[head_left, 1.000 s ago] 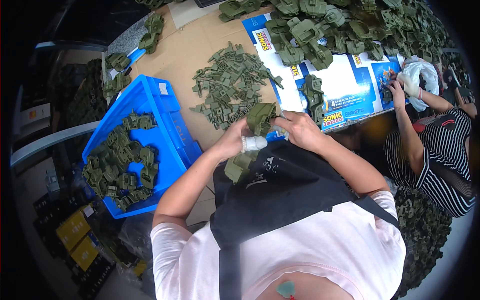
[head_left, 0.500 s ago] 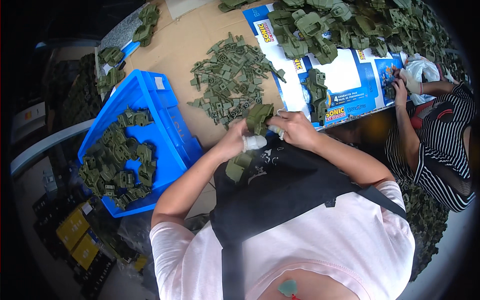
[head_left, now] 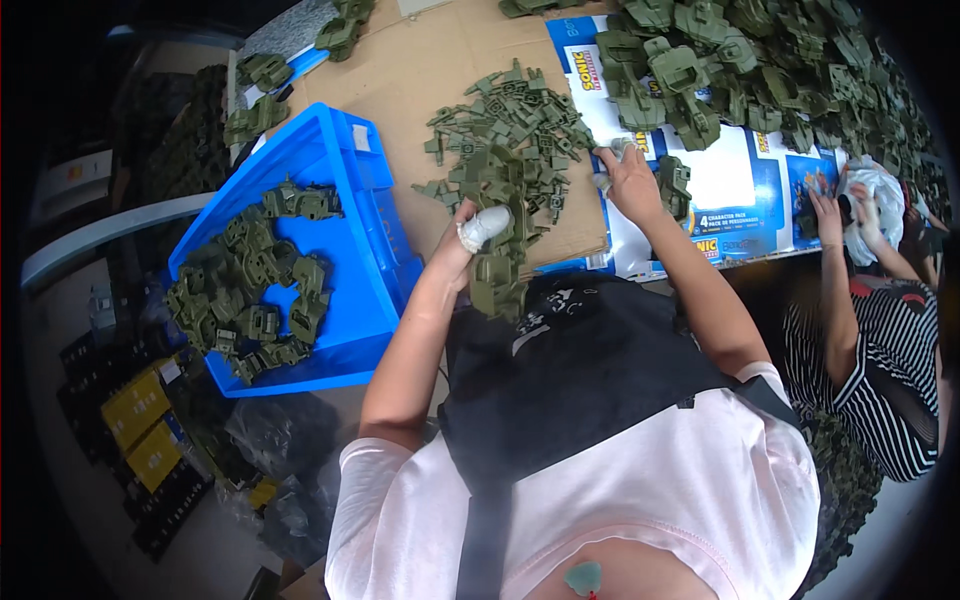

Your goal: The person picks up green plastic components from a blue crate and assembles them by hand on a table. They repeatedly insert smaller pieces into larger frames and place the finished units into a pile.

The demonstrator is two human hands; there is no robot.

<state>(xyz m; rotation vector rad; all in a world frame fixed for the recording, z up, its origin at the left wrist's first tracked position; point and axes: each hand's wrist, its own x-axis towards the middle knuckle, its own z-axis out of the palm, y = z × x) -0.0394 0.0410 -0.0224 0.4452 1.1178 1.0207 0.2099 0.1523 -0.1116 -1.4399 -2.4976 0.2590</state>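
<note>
My left hand (head_left: 463,245), a white cover on its thumb, is closed around a long olive-green plastic toy vehicle body (head_left: 498,285). This piece stands out over the near edge of a heap of small green plastic parts (head_left: 510,120) and reaches down to my black apron (head_left: 600,345). My right hand (head_left: 634,185) is stretched out at the heap's right side, its covered fingertips apart over the cardboard's edge. Nothing plainly shows in its fingers. Nearest to it on the right, a single green vehicle body (head_left: 674,188) lies on the blue and white printed sheet (head_left: 725,180).
A blue bin (head_left: 345,330) with several green bodies stands tilted at my left. Many more bodies (head_left: 700,70) are piled at the far right. A co-worker in a striped top (head_left: 870,350) handles a clear plastic bag (head_left: 872,200) at the right.
My hands have parted. The left keeps the vehicle body, now hanging lengthwise, while the right has moved away from it, forward and right to the edge of the small-parts heap.
</note>
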